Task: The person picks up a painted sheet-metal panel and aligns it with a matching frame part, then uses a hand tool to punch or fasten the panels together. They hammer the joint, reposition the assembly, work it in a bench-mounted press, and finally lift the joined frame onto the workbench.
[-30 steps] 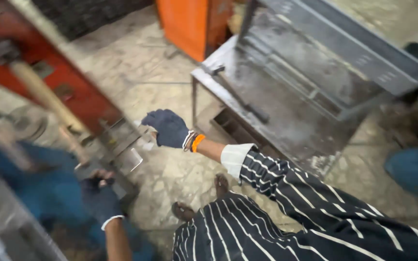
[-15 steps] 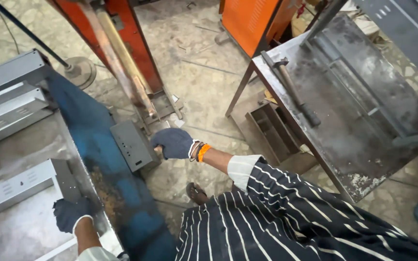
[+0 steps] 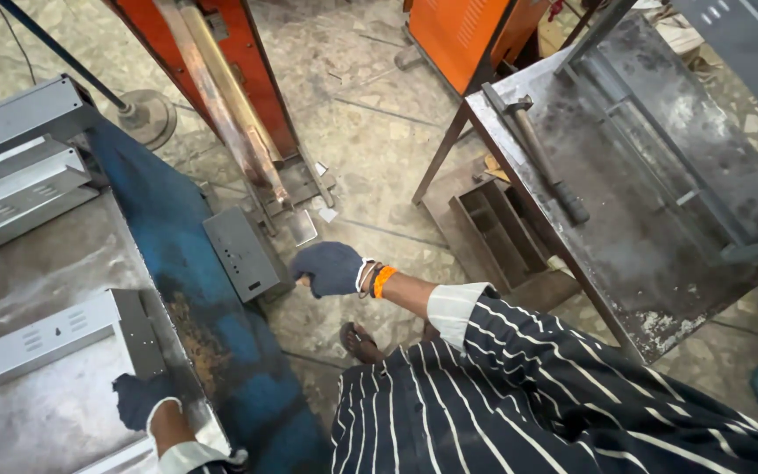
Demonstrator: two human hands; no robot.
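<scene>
Your gloved hands work at the blue bench.

Your right hand [image 3: 330, 268] curls loosely, fingers together, just beside the grey box [image 3: 240, 252] on the bench [image 3: 212, 333] side; whether it touches, you cannot tell. Your left hand [image 3: 140, 397] rests on the bench top, fingers bent against the grey bracket [image 3: 54, 338].

A worn metal workbench [image 3: 54, 290] fills the near left, with a blue, rust-spotted edge; bent grey sheet-metal channels [image 3: 19, 180] lie on it, one [image 3: 46, 338] nearer. At the right stands a dark steel table [image 3: 660, 290] with a hammer [image 3: 537, 154] lying along its left edge. Between them, the stone-tiled floor [image 3: 370, 149] bears a small metal plate [image 3: 302, 226].
</scene>
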